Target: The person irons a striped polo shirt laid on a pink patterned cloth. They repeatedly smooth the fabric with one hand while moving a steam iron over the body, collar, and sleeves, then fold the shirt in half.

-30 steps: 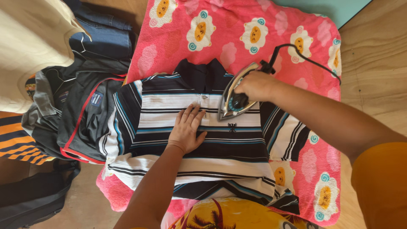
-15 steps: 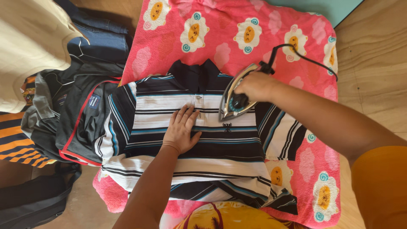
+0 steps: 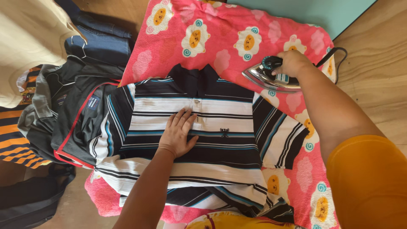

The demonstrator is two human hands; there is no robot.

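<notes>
Pink blanket (image 3: 220,46) with cartoon sheep covers the floor under a striped polo shirt (image 3: 212,140).
Your left hand (image 3: 179,131) lies flat and open on the shirt's chest, beside the button placket. Farther off, your right hand (image 3: 292,63) is clenched round the handle of the iron (image 3: 267,76), which sits on the blanket just past the shirt's shoulder. A pile of dark clothes (image 3: 72,114) lies at the left.

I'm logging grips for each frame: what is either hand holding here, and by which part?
The right hand grips the iron by its top handle. The left hand holds nothing; it lies flat on the striped shirt.
</notes>
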